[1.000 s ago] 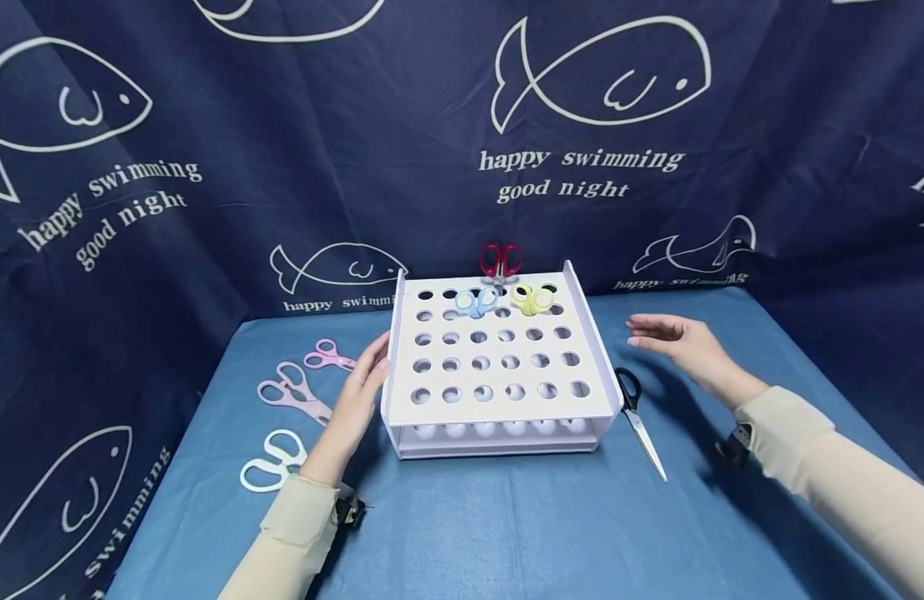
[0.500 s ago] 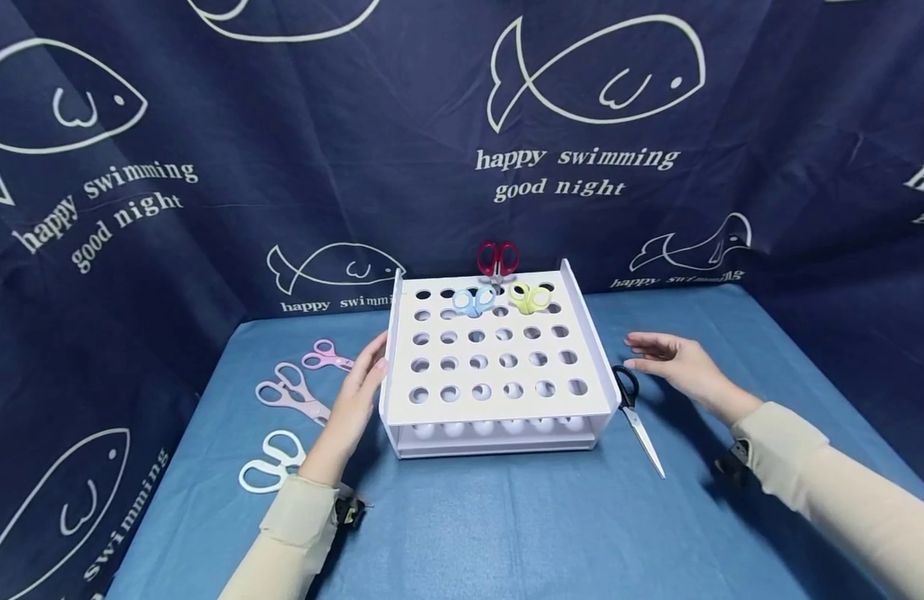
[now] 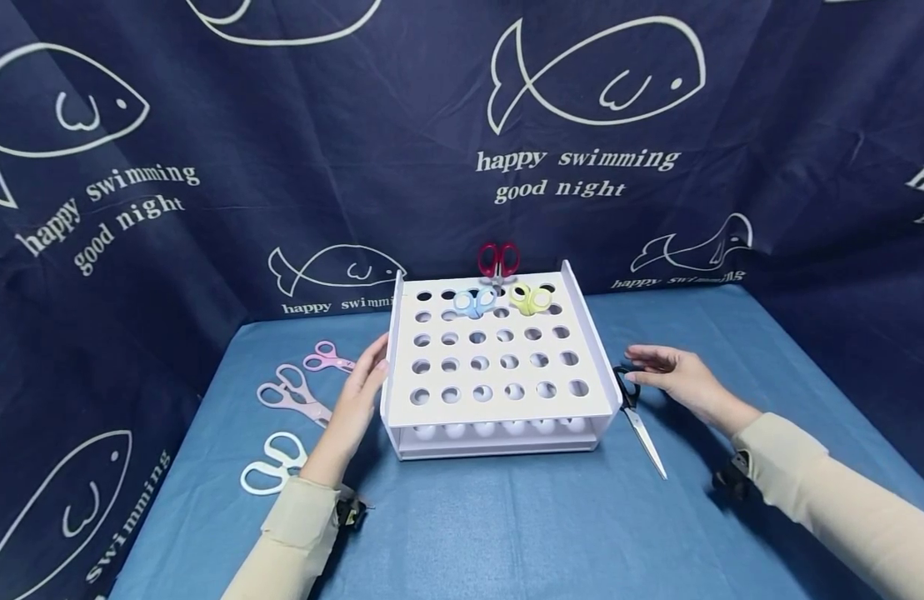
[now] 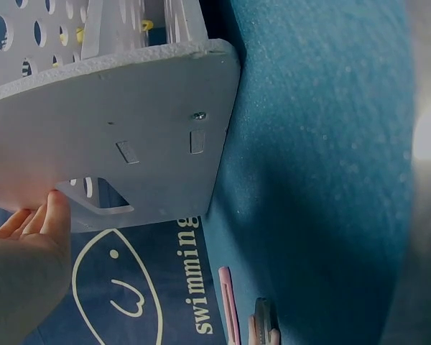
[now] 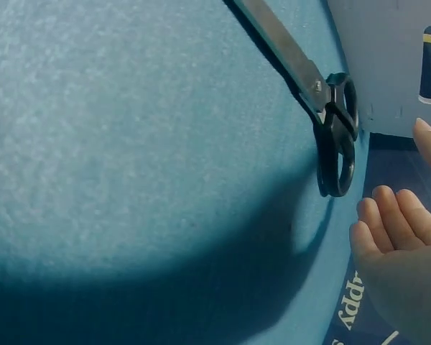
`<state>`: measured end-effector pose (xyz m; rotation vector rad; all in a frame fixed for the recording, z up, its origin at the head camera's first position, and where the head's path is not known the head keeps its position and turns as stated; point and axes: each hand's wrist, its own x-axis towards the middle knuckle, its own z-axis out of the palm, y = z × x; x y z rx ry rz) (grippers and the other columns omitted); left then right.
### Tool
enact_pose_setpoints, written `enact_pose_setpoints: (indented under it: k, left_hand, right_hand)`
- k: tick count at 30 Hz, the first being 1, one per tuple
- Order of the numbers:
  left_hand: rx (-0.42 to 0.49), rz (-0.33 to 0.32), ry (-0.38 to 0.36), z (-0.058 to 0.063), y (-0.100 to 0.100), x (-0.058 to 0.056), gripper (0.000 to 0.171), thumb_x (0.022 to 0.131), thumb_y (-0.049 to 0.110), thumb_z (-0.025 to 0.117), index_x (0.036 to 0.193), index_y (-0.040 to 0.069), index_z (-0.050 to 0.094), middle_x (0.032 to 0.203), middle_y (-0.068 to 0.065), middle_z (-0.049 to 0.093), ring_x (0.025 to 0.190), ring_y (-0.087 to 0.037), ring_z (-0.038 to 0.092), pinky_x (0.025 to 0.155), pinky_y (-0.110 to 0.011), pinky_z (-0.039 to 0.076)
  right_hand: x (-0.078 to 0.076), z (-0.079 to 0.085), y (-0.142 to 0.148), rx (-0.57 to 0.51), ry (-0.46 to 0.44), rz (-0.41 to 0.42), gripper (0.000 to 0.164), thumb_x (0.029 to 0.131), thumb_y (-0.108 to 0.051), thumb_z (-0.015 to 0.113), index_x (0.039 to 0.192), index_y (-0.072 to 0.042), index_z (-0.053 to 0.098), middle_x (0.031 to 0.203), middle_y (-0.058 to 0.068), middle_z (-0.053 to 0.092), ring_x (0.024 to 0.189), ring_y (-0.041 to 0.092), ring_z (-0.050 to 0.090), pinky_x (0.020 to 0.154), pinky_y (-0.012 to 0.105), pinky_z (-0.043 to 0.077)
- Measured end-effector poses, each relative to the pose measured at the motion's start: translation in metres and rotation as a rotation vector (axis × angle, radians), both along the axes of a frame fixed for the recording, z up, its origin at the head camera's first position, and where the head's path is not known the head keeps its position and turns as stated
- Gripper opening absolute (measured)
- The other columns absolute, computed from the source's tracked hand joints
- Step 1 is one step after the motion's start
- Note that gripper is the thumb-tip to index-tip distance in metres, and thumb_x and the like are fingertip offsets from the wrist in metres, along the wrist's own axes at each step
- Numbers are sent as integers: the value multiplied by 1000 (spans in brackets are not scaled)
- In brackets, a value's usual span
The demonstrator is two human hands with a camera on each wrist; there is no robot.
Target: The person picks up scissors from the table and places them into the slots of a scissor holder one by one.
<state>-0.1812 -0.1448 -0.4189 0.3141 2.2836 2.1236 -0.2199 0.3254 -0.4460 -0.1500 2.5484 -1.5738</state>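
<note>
One white panel rack with rows of round holes [image 3: 506,410], centre of the frame, standing on a desk covered in blue cloth [image 3: 469,533]; one left hand [image 3: 357,392], left of centre, fingers laid nearly straight against the rack's left wall, at the edge of a cut-out opening in the left wrist view, grip loose; one right hand [image 3: 675,375], right of centre, grip wide, thumb and fingers spread apart, near but apart from the black loops of one pair of black-handled steel scissors [image 3: 638,423]; these lie just beside the rack's right wall, blades towards the lower right; at the rack's back, upper centre, three pairs, blades mostly hidden: light-blue-handled scissors [image 3: 474,307] on the left, red-handled scissors [image 3: 499,271] in the middle and furthest back, yellow-green-handled scissors [image 3: 531,305] on the right; left of the left hand, on the desk, small bright-pink-handled scissors [image 3: 337,362], pale-pink-handled scissors [image 3: 304,403] and white-handled scissors [image 3: 285,469], in order from top to bottom; behind all, one navy cloth backdrop with white fish outlines and lettering [image 3: 432,83].
</note>
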Motion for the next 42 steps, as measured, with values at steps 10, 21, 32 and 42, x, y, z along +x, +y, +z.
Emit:
enact_pose_setpoints:
  k: [10,21,32,42]
  left_hand:
    - [1,1,7,1,0,1,50,105,27,38,152,13,29,157,-9,30,143,-22,29,119,-41,22]
    - [-5,-2,4,2,1,1,50,105,26,38,152,12,28,157,-9,30,144,-22,28,120,-42,21]
    - [2,-1,7,2,1,1,50,105,25,38,152,11,28,157,-10,30,143,-21,29,120,-39,21]
    - [0,-1,4,1,1,1,50,105,26,38,152,12,28,157,-10,30,143,-22,29,120,-41,21]
  right_hand:
    - [1,-9,0,25,-32,13,63,88,-22,72,138,7,47,133,12,60,102,-8,57,83,7,46]
    - [2,-16,3,29,-54,-5,66,87,-27,73,138,6,48,136,18,57,102,-10,55,84,5,45]
    - [4,-20,-2,114,-70,-2,72,83,-31,77,141,0,47,142,21,50,120,17,54,88,10,45]
    - [6,-25,-4,165,-37,-20,70,82,-26,78,140,-2,49,141,20,51,128,36,47,101,34,46]
